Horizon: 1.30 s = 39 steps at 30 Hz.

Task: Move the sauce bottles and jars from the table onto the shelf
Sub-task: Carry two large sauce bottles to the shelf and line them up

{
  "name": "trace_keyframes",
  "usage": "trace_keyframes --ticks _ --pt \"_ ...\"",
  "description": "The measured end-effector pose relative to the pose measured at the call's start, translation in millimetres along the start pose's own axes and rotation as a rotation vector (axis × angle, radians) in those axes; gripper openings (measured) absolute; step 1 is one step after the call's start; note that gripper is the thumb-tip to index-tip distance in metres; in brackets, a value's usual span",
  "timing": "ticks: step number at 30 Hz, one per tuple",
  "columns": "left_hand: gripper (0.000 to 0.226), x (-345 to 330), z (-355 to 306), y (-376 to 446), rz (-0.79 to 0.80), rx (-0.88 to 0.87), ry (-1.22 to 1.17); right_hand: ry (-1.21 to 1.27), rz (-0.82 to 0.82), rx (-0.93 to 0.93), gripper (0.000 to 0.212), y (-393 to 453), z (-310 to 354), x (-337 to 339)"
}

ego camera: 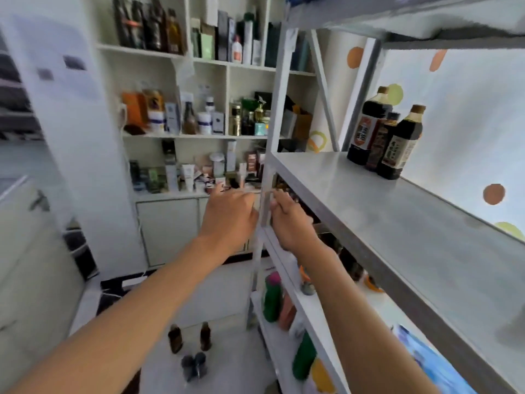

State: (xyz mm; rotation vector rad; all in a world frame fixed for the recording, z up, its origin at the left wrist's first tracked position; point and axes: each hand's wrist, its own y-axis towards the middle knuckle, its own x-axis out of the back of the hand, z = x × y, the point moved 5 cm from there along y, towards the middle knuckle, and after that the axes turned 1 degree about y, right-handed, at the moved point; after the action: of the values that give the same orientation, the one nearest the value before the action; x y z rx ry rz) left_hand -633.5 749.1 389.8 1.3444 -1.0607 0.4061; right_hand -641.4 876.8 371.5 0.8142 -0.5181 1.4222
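Three dark sauce bottles [383, 135] with printed labels stand together at the back of the grey metal shelf [383, 223]. Far below, two brown bottles [189, 336] and a pair of small dark jars [193, 365] stand on a white surface [227, 359]. My left hand [230, 214] reaches forward just left of the shelf's front post [267, 200], fingers apart and empty. My right hand [292, 220] is just right of that post, under the shelf board's edge, fingers loosely bent with nothing in them. The view is blurred.
The lower shelf levels hold green and orange bottles [274, 300] and a blue packet [434, 362]. A white wall cabinet [181, 194] crowded with boxes and bottles stands behind. A white appliance [34, 265] is at the left.
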Motion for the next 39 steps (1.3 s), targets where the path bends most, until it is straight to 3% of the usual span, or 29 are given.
trace_keyframes --ticks 3,8,12,17,25,39 --pt "0.019 30 62 -61 0.029 0.169 0.074 0.053 0.056 0.121 0.033 -31 61 -59" --pt "0.017 97 153 -185 0.058 0.408 0.209 0.064 0.173 0.347 0.047 -95 167 -160" --pt "0.041 159 217 -297 0.02 0.576 0.296 0.095 0.25 0.477 0.05 -161 253 -242" --pt "0.053 225 280 -455 -0.04 0.829 0.302 0.421 0.472 0.447 0.047 -271 343 -347" --pt "0.05 293 338 -668 -0.057 1.248 0.305 0.425 0.826 0.535 0.049 -428 435 -488" --pt "0.042 376 398 -840 -0.257 1.729 0.382 0.482 1.176 0.468 0.041 -545 537 -638"
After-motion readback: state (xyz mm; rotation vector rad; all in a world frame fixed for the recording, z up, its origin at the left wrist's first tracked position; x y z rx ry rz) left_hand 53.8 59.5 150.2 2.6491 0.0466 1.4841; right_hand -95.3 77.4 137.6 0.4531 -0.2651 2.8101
